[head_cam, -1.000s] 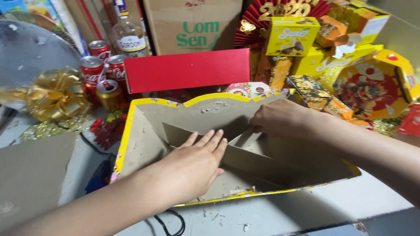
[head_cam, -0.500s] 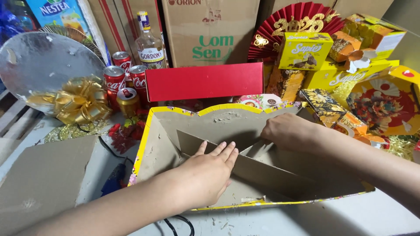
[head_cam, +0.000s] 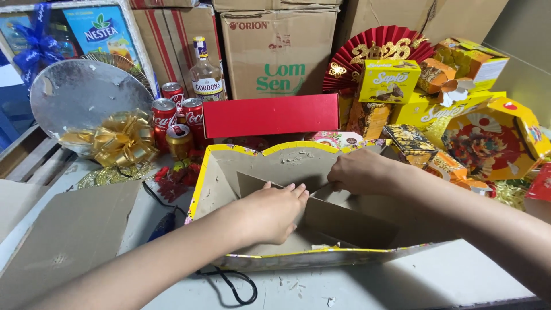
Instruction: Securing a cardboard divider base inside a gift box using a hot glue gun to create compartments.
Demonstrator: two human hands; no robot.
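Note:
A shallow cardboard tray with a yellow scalloped rim (head_cam: 213,172) lies on the table in front of me. A grey cardboard divider strip (head_cam: 344,221) runs slanted across its inside. My left hand (head_cam: 274,212) presses flat on the divider's left part, fingers together and pointing to the far wall. My right hand (head_cam: 359,171) is curled over the divider's far end, near the tray's back wall, and pinches the cardboard there.
Behind the tray stand a red box (head_cam: 270,115), soda cans (head_cam: 172,117), a clear bottle (head_cam: 205,74), a gold bow (head_cam: 117,140) on a silver disc, a red paper fan (head_cam: 376,49) and yellow snack boxes (head_cam: 389,80). A loose cardboard sheet (head_cam: 69,235) and a black cable (head_cam: 235,284) lie at left.
Both hands have stayed on the divider. My left hand's fingers drew together and pushed a little toward the back wall. The view shifted, so the tray appears further right.

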